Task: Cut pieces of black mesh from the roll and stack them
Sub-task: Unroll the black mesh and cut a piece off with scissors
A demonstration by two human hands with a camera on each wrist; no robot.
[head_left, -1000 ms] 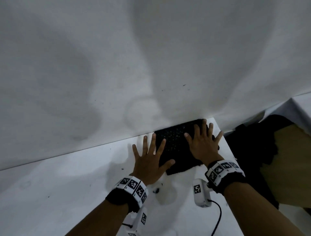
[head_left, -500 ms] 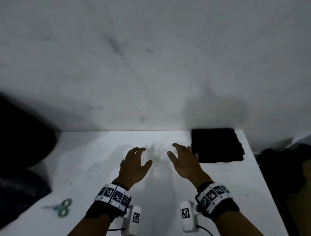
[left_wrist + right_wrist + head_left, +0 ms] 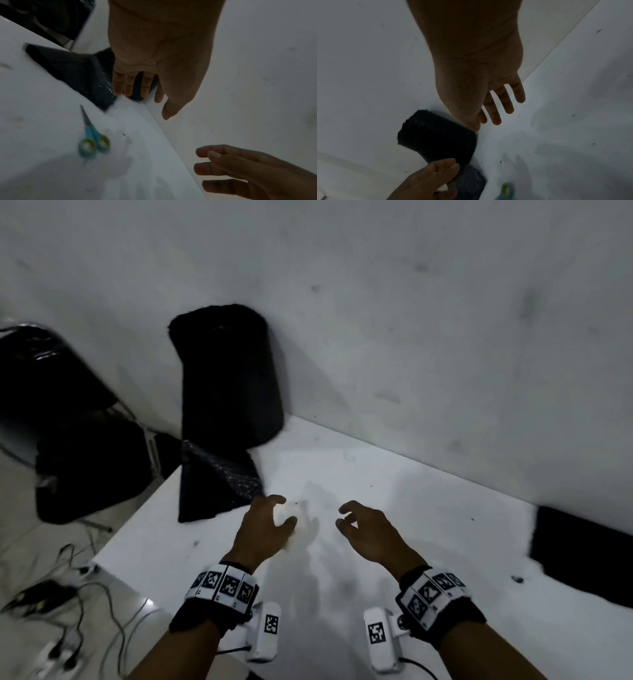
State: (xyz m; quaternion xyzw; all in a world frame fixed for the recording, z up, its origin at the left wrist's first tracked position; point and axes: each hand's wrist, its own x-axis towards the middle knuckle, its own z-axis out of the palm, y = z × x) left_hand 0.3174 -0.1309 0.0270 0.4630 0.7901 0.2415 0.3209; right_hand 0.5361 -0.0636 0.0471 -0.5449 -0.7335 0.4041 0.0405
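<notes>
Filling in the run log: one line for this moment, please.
left hand: empty, open | right hand: empty, open | black mesh roll: upright against wall | flat black mesh stack: on white table

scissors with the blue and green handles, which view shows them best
The left wrist view: the blue and green handled scissors lie whole on the white table, shut blades pointing toward the black mesh roll, though blurred. The right wrist view catches only a green and blue sliver at its bottom edge. The head view does not show them.
</notes>
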